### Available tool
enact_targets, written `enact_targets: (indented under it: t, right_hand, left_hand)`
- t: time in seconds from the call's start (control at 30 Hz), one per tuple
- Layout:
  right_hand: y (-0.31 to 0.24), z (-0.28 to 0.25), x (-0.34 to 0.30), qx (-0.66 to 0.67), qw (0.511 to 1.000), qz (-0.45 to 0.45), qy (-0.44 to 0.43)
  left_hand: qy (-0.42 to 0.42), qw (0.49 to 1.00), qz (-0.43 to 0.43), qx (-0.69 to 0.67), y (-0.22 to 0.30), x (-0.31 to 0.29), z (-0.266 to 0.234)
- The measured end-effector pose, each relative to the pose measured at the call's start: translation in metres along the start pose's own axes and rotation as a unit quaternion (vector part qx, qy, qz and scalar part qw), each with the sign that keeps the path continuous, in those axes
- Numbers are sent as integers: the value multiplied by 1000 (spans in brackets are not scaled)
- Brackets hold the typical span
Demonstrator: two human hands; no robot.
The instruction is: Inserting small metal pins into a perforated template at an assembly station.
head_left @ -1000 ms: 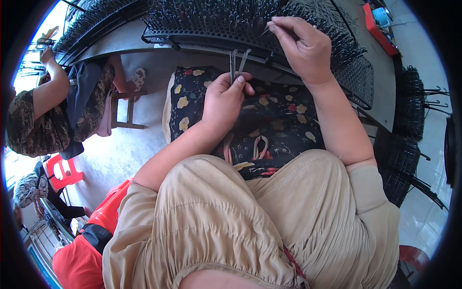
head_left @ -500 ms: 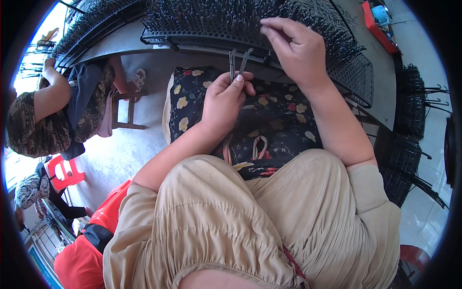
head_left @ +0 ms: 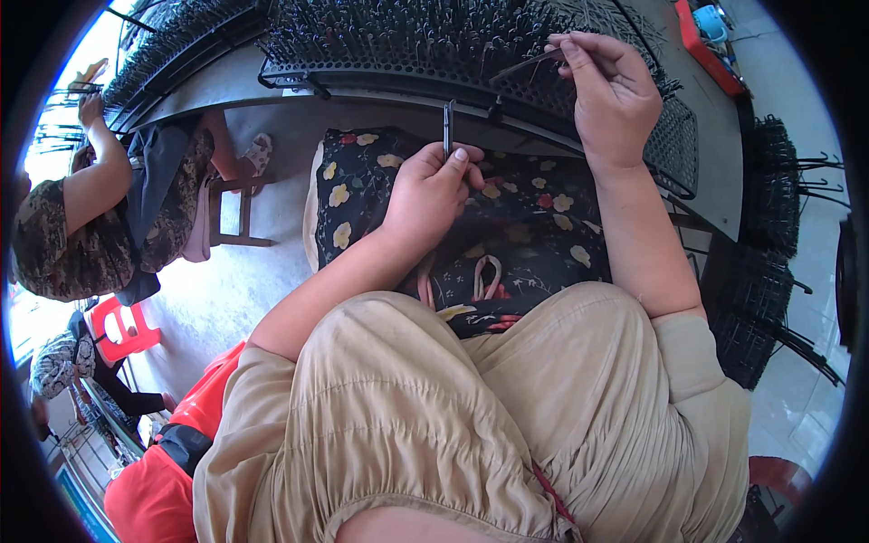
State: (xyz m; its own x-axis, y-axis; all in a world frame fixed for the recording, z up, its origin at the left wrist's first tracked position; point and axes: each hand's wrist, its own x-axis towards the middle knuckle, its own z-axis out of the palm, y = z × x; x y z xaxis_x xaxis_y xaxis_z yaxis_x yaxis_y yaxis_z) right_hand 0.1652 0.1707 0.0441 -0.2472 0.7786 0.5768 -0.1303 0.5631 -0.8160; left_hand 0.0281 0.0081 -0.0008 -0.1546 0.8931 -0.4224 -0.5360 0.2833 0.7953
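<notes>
My left hand [head_left: 430, 188] is closed above my lap, its thumb pressing a slim dark metal strip [head_left: 447, 127] that stands upright out of the fist. I cannot tell whether more than one strip is stacked there. Further right and higher, my right hand [head_left: 621, 107] pinches one end of another thin metal strip [head_left: 527, 63] between thumb and fingers. That strip slants down to the left, over the front edge of a black perforated rack [head_left: 380, 78]. Many similar thin dark metal pieces [head_left: 407, 36] stand densely packed in the rack.
A floral black cloth [head_left: 534, 204] lies beyond my knees, below the table edge. Bundles of black hooked wire pieces [head_left: 769, 190] hang at the right. A red bin [head_left: 706, 50] with a blue cup stands far right. At the left, another person [head_left: 90, 199] works beside a wooden stool [head_left: 240, 208].
Two strips fanned apart above my left hand before; one upright shape shows there now. My right hand has moved right and now holds a slanted strip.
</notes>
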Motion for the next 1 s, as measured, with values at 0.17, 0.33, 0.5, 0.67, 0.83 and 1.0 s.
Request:
enact_targets:
  t: [0.17, 0.33, 0.5, 0.67, 0.83, 1.0]
  right_hand:
    - [4, -2, -4, -83, 996, -37, -3]
    - [3, -5, -4, -117, 990, -74, -9]
    - [-11, -2, -2, -158, 983, -49, -77]
    - [-26, -3, 19, -180, 954, -120, -207]
    - [-21, -1, 22, -186, 934, -148, -268]
    - [-23, 14, 29, -205, 955, -74, -201]
  left_hand:
    - [4, 1000, -1, 6, 0, 1, 1]
    - [12, 1000, 4, 14, 1, 0, 0]
    - [19, 999, 1, 39, 2, 0, 2]
    - [7, 999, -2, 34, 2, -2, 0]
    - [19, 996, 21, 85, 3, -2, 0]
    - [19, 996, 22, 87, 1, 0, -4]
